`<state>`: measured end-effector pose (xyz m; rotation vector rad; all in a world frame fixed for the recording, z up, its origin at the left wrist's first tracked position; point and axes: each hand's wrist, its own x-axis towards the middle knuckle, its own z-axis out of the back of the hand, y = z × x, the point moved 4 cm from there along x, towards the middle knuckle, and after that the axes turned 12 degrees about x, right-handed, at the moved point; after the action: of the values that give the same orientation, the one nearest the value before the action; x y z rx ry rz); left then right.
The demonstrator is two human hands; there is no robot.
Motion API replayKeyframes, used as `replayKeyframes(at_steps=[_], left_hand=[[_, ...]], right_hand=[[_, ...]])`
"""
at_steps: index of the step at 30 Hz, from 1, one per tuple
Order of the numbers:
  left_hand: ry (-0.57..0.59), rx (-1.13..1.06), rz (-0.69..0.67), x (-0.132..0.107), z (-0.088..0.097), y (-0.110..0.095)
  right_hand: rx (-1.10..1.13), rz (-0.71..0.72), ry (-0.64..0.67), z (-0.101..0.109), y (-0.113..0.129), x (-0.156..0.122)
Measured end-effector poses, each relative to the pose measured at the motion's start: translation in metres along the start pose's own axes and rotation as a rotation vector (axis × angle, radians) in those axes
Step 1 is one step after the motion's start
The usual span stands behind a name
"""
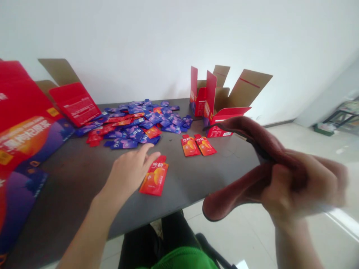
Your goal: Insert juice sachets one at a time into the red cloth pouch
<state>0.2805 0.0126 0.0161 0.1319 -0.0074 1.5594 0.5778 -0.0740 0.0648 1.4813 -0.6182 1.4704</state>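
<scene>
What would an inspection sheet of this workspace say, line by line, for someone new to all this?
Surface: dark grey table.
Job's things: a red sachet by the left hand; two red sachets further off; a heap of purple and red sachets.
Clutter: open red cartons at the far edge; a red carton flap; a large red-and-purple printed panel at the left.
Hands: left hand open, fingers just short of the red sachet; right hand gripping a dark red soft item, blurred.
Cables: nothing seen.
Surroundings: white wall; tiled floor; green clothing below the table.
</scene>
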Motion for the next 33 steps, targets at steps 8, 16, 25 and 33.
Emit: replayKeyframes(at_steps=[8,16,25,33], left_hand=[[-0.002,-0.17,-0.391,-0.06,-0.063,0.009],[-0.205,-0.026,-0.426,-0.087,-0.075,0.011],[-0.405,0.154,-0.565,-0.098,-0.075,0.004],[-0.522,0.26,-0.634,-0.092,-0.056,-0.005]], right_hand=[[0.466,-0.113,0.447,-0.1,0.037,0.001],[0.553,0.137,1.287,-0.19,0.107,-0.057],[0.592,0.563,1.375,-0.204,0.132,-0.104],[0.421,0.415,1.401,-0.264,0.121,-0.103]])
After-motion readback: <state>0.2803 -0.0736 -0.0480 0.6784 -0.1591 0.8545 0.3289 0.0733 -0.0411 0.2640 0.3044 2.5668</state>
